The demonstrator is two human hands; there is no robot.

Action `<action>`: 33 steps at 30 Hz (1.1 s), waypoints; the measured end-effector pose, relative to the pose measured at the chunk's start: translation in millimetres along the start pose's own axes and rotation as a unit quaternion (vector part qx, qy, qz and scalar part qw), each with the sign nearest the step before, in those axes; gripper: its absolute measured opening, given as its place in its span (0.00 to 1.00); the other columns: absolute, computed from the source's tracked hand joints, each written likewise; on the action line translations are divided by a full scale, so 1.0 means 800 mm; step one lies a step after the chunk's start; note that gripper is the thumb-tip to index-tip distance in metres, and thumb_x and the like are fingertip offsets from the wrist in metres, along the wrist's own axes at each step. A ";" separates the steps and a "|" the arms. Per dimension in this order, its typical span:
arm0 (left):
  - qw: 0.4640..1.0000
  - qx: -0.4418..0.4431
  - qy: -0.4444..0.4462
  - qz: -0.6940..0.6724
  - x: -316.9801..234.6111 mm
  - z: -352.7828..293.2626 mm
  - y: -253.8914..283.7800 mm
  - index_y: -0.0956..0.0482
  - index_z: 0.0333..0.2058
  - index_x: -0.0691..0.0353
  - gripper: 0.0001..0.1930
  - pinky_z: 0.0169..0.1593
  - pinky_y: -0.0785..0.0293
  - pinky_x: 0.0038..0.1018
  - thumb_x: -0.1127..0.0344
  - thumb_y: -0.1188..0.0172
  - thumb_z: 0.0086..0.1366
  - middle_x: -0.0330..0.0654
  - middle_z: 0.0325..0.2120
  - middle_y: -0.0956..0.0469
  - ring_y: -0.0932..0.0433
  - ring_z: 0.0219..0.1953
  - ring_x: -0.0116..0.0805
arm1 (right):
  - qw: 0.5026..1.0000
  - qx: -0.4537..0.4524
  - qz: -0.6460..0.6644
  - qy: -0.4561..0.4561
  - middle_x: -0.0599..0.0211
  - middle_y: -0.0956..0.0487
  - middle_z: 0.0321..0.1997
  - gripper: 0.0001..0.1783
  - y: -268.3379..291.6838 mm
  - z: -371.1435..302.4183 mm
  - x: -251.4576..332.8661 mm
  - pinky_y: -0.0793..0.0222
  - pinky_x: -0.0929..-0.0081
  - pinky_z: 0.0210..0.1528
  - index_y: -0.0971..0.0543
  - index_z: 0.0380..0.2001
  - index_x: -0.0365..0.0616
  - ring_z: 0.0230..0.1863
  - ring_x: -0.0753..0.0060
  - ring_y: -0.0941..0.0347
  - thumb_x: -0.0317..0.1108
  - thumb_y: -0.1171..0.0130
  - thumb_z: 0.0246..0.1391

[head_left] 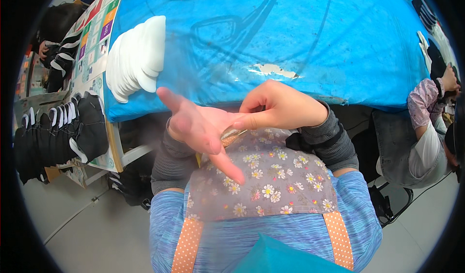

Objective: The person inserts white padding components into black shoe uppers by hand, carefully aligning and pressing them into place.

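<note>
My left hand [206,127] is held palm up over my lap with its fingers spread, and nothing lies on the palm. My right hand [283,106] reaches across to it, thumb and fingers pressed together against the edge of the left palm. Whatever those fingers pinch, if anything, is hidden. Both hands are just in front of the table's near edge, above a grey flowered apron [271,190]. Beyond my left hand, a fanned stack of white insole-shaped pieces [138,57] lies on the blue table cover [271,35].
Several black shoe uppers [63,132] with white edges stand in a row at the left. A printed sheet [92,45] covers the table's left side. The blue cover is torn near its front edge. Another person's arm [424,103] is at the right, and another person sits at the far left.
</note>
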State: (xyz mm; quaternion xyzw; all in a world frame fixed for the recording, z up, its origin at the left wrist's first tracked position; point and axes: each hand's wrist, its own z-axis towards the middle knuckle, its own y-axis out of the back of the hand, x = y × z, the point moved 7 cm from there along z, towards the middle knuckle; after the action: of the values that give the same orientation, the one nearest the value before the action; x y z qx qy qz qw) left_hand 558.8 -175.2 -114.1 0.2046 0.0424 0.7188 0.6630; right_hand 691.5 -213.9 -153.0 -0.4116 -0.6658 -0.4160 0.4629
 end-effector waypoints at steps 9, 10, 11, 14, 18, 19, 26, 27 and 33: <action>0.999 -0.033 -0.024 -0.001 0.004 0.005 0.005 0.77 0.66 0.01 0.67 0.73 0.65 0.68 0.31 0.26 0.43 0.30 0.76 0.68 0.66 0.77 0.51 | 0.984 0.003 0.173 0.041 0.70 0.16 0.29 0.12 0.004 -0.011 -0.023 0.26 0.78 0.38 0.15 0.37 0.34 0.33 0.82 0.24 0.34 0.38 0.64; 0.999 -0.028 -0.022 -0.002 0.004 0.004 0.002 0.77 0.66 0.02 0.67 0.73 0.64 0.68 0.31 0.25 0.43 0.30 0.76 0.67 0.66 0.77 0.51 | 0.984 0.001 0.174 0.042 0.70 0.16 0.29 0.12 0.004 -0.011 -0.022 0.26 0.78 0.38 0.15 0.37 0.34 0.33 0.82 0.24 0.34 0.38 0.64; 1.000 -0.023 -0.019 -0.002 0.004 0.004 0.001 0.77 0.66 0.02 0.67 0.73 0.64 0.67 0.30 0.25 0.42 0.31 0.76 0.67 0.66 0.77 0.51 | 0.981 -0.011 0.193 0.026 0.72 0.18 0.27 0.14 0.005 -0.011 -0.023 0.29 0.78 0.36 0.15 0.34 0.35 0.31 0.84 0.27 0.37 0.37 0.63; 1.000 -0.027 0.007 -0.005 0.002 -0.003 -0.003 0.77 0.66 0.02 0.63 0.73 0.62 0.68 0.28 0.30 0.47 0.31 0.76 0.66 0.65 0.77 0.51 | 0.991 -0.002 0.134 0.001 0.75 0.23 0.21 0.17 0.005 -0.007 -0.011 0.34 0.78 0.30 0.17 0.28 0.36 0.27 0.86 0.33 0.42 0.34 0.61; 1.000 0.006 -0.007 -0.030 -0.002 -0.002 -0.009 0.75 0.66 0.01 0.51 0.72 0.62 0.70 0.29 0.40 0.58 0.31 0.77 0.64 0.64 0.77 0.52 | 0.999 0.012 0.040 0.002 0.77 0.31 0.16 0.22 -0.003 -0.002 -0.008 0.43 0.76 0.23 0.21 0.21 0.38 0.22 0.85 0.41 0.45 0.29 0.56; 1.000 0.005 -0.008 -0.019 -0.003 -0.001 -0.010 0.74 0.66 0.01 0.50 0.72 0.63 0.70 0.29 0.42 0.60 0.31 0.77 0.64 0.64 0.77 0.51 | 0.999 0.011 0.041 0.002 0.77 0.31 0.16 0.22 -0.002 -0.002 -0.011 0.43 0.76 0.23 0.21 0.21 0.38 0.22 0.85 0.41 0.45 0.29 0.56; 1.000 0.005 -0.016 -0.020 -0.009 0.003 -0.007 0.72 0.67 0.01 0.54 0.73 0.66 0.69 0.31 0.35 0.56 0.31 0.77 0.66 0.65 0.78 0.50 | 0.991 0.050 0.124 0.003 0.74 0.19 0.25 0.14 0.000 -0.008 -0.021 0.32 0.80 0.31 0.16 0.31 0.36 0.28 0.85 0.29 0.39 0.32 0.59; 0.999 0.005 -0.021 -0.025 -0.008 0.003 -0.007 0.72 0.67 0.01 0.57 0.73 0.66 0.68 0.32 0.32 0.53 0.31 0.77 0.66 0.64 0.78 0.50 | 0.990 0.060 0.131 0.001 0.71 0.17 0.28 0.12 -0.001 -0.009 -0.022 0.29 0.81 0.33 0.15 0.34 0.35 0.30 0.85 0.26 0.36 0.33 0.60; 0.997 0.026 0.004 -0.073 -0.012 -0.010 -0.010 0.71 0.67 0.02 0.60 0.72 0.63 0.70 0.36 0.28 0.52 0.31 0.77 0.66 0.64 0.77 0.52 | 0.984 0.071 0.162 -0.028 0.74 0.19 0.23 0.19 -0.003 -0.012 -0.022 0.32 0.79 0.29 0.16 0.26 0.37 0.27 0.85 0.28 0.44 0.33 0.59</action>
State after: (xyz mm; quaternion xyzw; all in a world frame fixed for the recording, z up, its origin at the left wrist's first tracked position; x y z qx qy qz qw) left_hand 564.1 -182.0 -126.1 0.2151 0.0786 0.6682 0.7079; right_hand 695.9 -226.8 -168.4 -0.4917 -0.6308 -0.2757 0.5333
